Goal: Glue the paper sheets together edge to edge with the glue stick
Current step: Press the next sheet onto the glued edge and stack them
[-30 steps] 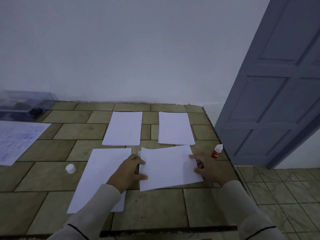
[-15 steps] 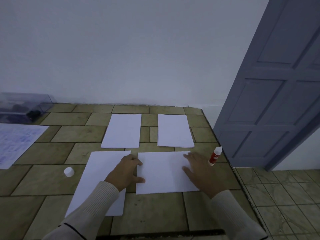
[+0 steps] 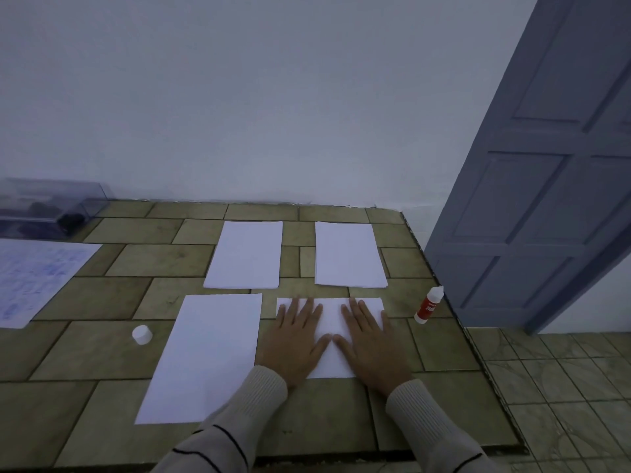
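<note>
A white paper sheet lies flat on the tiled counter in front of me. My left hand and my right hand both press flat on it with straight fingers, thumbs nearly meeting. A larger white sheet lies to its left, a narrow gap apart. Two more paper stacks sit behind, the left stack and the right stack. The red and white glue bottle stands uncapped to the right. Its white cap lies on the counter at the left.
A printed sheet lies at the far left, with a clear plastic box behind it. The counter's right edge drops to a tiled floor, and a grey door stands beyond. A white wall backs the counter.
The sheet was lifted and skewed between my hands; it now lies flat. Both hands moved onto its top and spread out, pressing it down.
</note>
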